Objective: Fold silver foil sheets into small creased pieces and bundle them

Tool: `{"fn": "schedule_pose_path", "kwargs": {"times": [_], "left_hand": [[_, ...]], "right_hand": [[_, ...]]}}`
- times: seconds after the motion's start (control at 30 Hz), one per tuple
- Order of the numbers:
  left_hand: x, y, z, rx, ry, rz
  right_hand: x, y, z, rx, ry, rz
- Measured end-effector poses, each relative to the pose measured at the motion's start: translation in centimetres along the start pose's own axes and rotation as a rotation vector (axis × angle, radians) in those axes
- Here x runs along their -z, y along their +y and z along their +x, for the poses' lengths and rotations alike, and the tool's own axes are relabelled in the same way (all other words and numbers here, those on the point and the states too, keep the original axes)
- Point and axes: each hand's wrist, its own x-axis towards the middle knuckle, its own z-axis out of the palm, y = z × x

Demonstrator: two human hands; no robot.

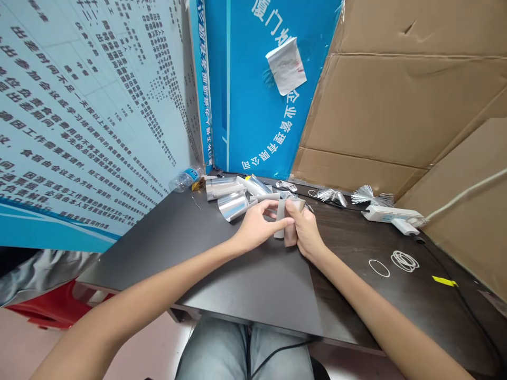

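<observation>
Two hands (253, 227) (309, 232), one bottle (185, 180), one power strip (390, 214), one paper note (287, 66) and two tinsel bunches (331, 197) (371, 196) were visible.

Pale grey-blue jeans (214, 348) are showing at the near edge; left hand (257, 224), right hand (308, 227) and arms (170, 279) are appearing bare.

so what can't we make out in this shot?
Head view:
- Held piece: partly covered by the fingers of the left hand and right hand.
- Silvery pieces behind: some partly hidden by the hands.
- White paper on the blue board: marks too blurred to read.
- Red object, lower left: partly covered by grey cloth.
</observation>
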Motion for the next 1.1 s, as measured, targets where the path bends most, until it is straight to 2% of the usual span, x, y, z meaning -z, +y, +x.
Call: {"fn": "schedule_pose_path", "kwargs": {"times": [0.1, 0.27, 0.5, 0.7, 1.1], "left_hand": [[0.27, -0.19, 0.26, 0.029, 0.006, -0.117], [0.9, -0.58, 0.67, 0.096, 0.046, -0.21], [0.85, -0.34, 0.47, 0.118, 0.072, -0.327], [0.82, -0.17, 0.49, 0.095, 0.131, -0.319], [0.96, -0.04, 0.54, 0.04, 0.148, -0.24]], "right_hand": [[-0.03, -0.02, -0.08, -0.009, 0.041, -0.026], [0.53, -0.32, 0.2, 0.043, -0.058, -0.02], [0.75, -0.58, 0.33, 0.07, -0.038, -0.092], [0.78, -0.54, 0.11, 0.083, -0.042, -0.095], [0.42, -0.88, 0.0, 0.11, -0.055, -0.1]]}}
